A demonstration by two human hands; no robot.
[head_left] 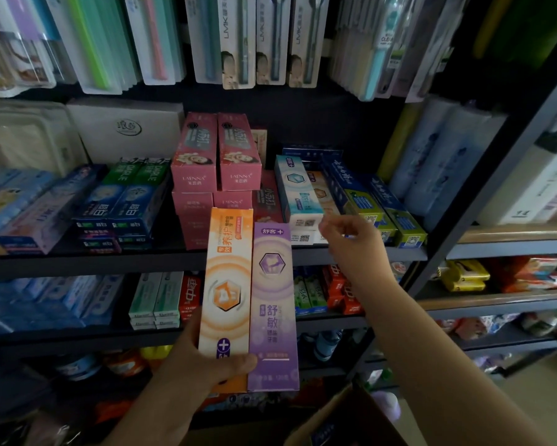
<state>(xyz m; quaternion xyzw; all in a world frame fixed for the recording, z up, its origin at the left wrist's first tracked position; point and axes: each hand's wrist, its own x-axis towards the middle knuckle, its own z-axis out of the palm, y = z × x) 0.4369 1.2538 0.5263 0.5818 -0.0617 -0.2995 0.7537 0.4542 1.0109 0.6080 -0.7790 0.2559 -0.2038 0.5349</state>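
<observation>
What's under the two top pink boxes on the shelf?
More pink boxes stacked beneath them; the orange box in the left hand covers part of that stack.

Open room above blue boxes (dark backing), pink stack crowding left, toothbrush packs overhead.

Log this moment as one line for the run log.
left hand: grips orange box and purple box, upright | right hand: reaches toward teal-and-white box on shelf, contact unclear
</observation>
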